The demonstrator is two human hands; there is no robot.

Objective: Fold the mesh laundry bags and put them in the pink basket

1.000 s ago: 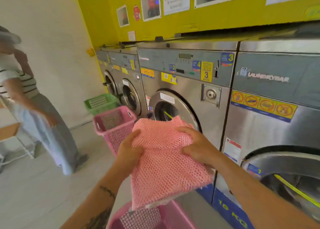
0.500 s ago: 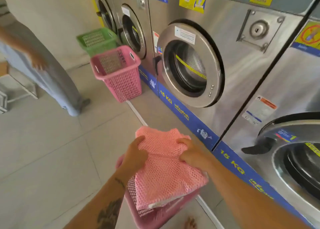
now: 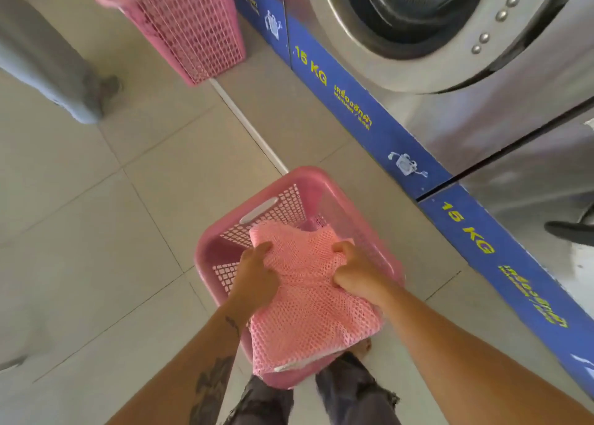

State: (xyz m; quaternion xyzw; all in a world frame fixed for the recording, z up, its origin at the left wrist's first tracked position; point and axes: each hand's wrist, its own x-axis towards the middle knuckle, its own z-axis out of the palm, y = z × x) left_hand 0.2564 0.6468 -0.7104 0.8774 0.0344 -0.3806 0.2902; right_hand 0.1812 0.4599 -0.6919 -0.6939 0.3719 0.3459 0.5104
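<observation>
A folded pink mesh laundry bag (image 3: 308, 309) hangs over a pink basket (image 3: 299, 180) that stands on the floor at my feet. My left hand (image 3: 257, 280) grips the bag's left edge and my right hand (image 3: 356, 275) grips its right edge. The bag's near end reaches past the basket's near rim and a white strip shows along its bottom edge. Most of the basket's inside is hidden by the bag; the part I can see at the far left holds nothing.
A second pink basket (image 3: 189, 29) stands farther off beside the washing machines (image 3: 450, 80), which line the right side with blue 15 KG strips. Another person's trouser leg (image 3: 45, 61) is at the upper left. Pale floor tiles spread to the left.
My view has tipped down from the machines to the floor. Both hands have lowered the folded bag from chest height to just over the basket at my feet.
</observation>
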